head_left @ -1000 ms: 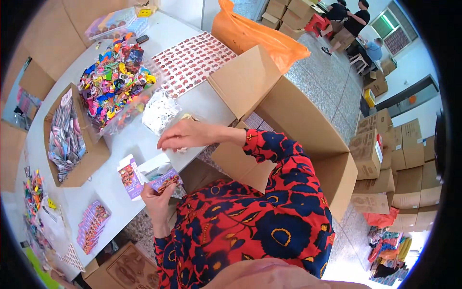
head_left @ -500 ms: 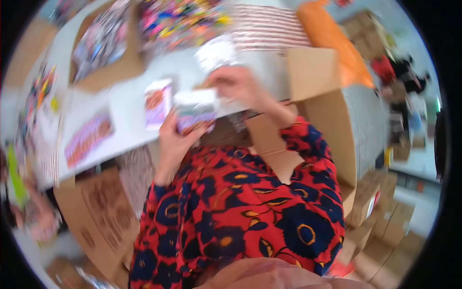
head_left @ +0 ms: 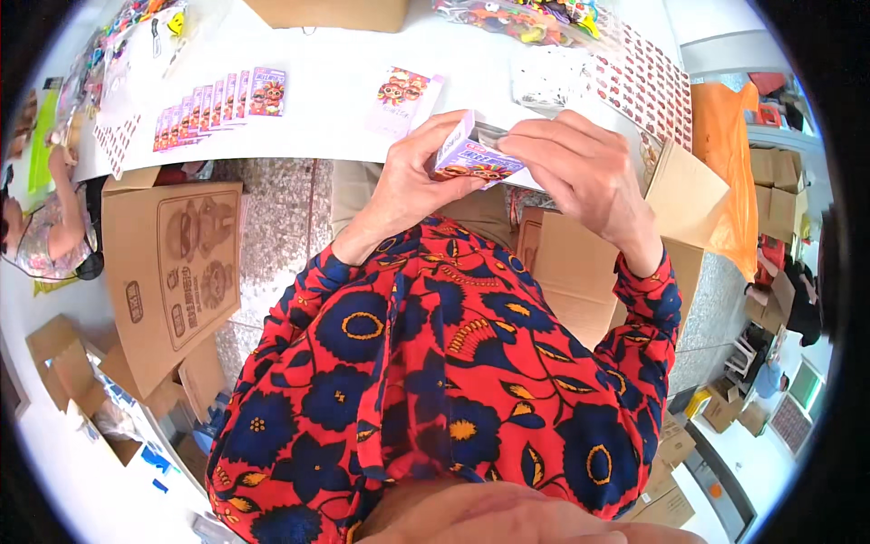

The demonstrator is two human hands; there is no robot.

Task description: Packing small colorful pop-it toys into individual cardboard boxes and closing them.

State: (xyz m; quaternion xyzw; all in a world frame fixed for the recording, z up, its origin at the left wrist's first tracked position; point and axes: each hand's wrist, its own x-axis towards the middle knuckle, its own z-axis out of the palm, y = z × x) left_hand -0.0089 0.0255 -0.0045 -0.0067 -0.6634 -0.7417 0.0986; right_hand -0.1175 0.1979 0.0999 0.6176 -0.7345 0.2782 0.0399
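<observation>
Near the table's front edge, my left hand (head_left: 403,179) grips a small purple carton (head_left: 478,163) printed with cartoon figures. Its top is open, with a flap standing up. My right hand (head_left: 584,168) is at the carton's open end, its fingers closed together against the opening. Whatever those fingers pinch is hidden. Just beyond my left hand, another purple carton (head_left: 396,98) lies on the white table (head_left: 326,127). Farther left, several similar cartons (head_left: 217,104) form an overlapping row.
Small white packets (head_left: 548,77) and a sheet of red stickers (head_left: 639,77) lie beyond my right hand. Bags of colourful trinkets (head_left: 521,20) sit at the back. An open cardboard box (head_left: 580,272) stands by my right arm, near an orange bag (head_left: 725,172). At left is a printed cardboard box (head_left: 177,263).
My right hand has come from beside the white packets to the carton's open end. My left hand still holds the carton. The view has shifted and is sharper.
</observation>
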